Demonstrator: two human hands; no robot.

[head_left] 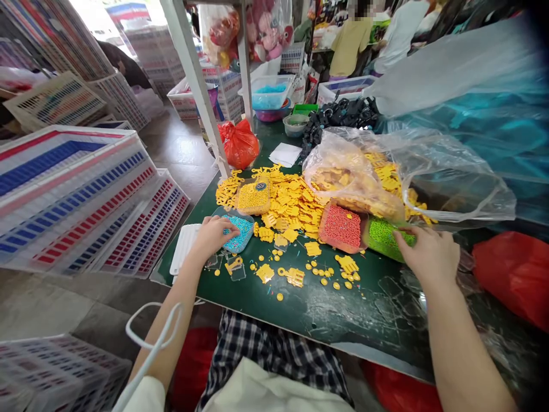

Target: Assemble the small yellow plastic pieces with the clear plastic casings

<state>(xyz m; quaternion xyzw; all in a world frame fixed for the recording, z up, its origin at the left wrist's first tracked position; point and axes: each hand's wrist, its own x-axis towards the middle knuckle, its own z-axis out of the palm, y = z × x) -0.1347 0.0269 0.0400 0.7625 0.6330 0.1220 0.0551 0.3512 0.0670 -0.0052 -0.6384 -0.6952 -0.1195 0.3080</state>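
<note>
My left hand [213, 236] rests over a clear tray of turquoise beads [240, 232], fingers bent down into the beads. My right hand [429, 252] lies on a tray of green beads [383, 237], fingers curled at its near edge. Between them stand a tray of red beads [342, 227] and, farther back, a tray of yellow beads [253, 197]. Yellow plastic pieces [295, 200] are heaped on the dark green table [326, 309], with several loose ones near the front.
A clear plastic bag [433, 171] of yellow pieces lies at the right. A red bag [239, 143] sits at the back, another red bag [512, 274] at the right edge. Stacked crates [72, 194] stand left. People stand at the back [349, 40].
</note>
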